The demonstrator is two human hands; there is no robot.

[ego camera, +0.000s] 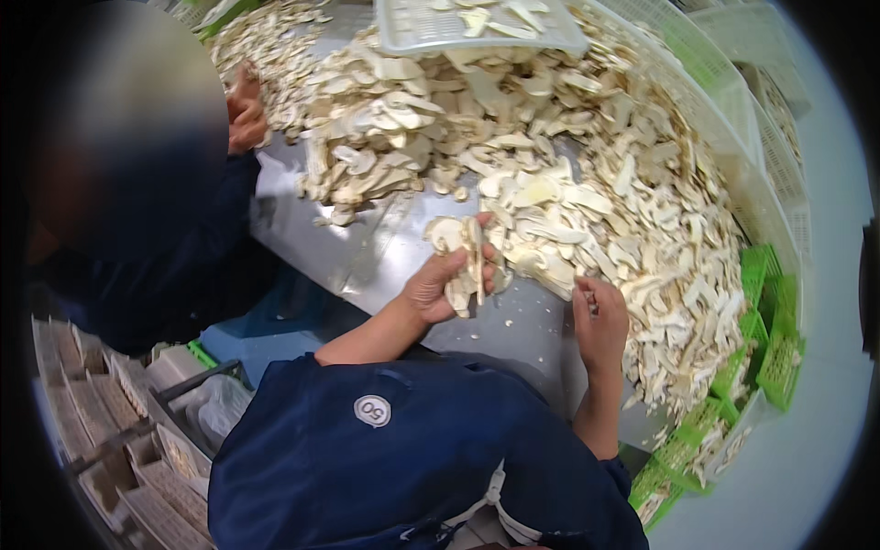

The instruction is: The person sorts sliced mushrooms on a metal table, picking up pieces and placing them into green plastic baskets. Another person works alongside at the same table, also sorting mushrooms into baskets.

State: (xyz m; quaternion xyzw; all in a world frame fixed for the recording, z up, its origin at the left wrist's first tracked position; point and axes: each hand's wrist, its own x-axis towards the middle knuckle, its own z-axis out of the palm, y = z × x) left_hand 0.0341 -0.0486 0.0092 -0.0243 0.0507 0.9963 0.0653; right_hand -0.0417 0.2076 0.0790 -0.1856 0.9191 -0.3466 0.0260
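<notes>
My left hand (434,283) grips a small stack of dried mushroom slices (464,258), held upright between thumb and fingers above the metal tabletop (371,275). Pale cream slices with tan edges make up the stack. My right hand (602,317) is at the front edge of the sliced mushroom pile (557,227), its fingers curled and the fingertips beside a slice. Whether anything sits between those fingertips cannot be made out. Behind both hands the heap of slices spreads across the table and curves round to the right.
A white plastic basket (481,42) with several slices rests at the back of the heap. Green baskets (780,357) line the right edge, below tall white crates (763,185). At the left, a co-worker's hand (245,113) is near smaller pieces (275,69). Loaded trays (165,474) stand lower left.
</notes>
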